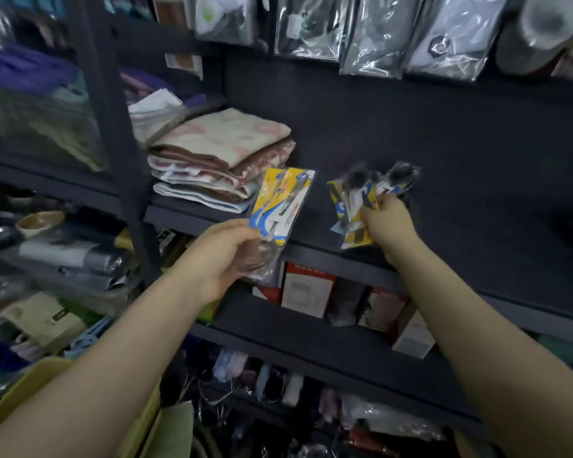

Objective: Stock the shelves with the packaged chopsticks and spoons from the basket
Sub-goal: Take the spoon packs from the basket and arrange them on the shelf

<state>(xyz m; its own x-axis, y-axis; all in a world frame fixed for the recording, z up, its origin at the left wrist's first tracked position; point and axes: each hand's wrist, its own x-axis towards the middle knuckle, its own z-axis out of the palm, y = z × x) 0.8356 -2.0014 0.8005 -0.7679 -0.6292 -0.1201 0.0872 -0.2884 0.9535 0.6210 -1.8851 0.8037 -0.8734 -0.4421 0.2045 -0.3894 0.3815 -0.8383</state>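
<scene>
spoon packets (361,206) in raised right hand (389,226), another in left hand (225,256)

two bare forearms enter from the lower edge of the view. no sleeve covers either forearm up to the frame edge. left hand (224,252) and right hand (389,228): uncovered, with nothing worn at wrist or fingers.

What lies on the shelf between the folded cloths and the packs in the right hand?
In the head view, only the yellow-blue pack held up by the left hand stands between the folded cloths and the right hand's packs.
</scene>
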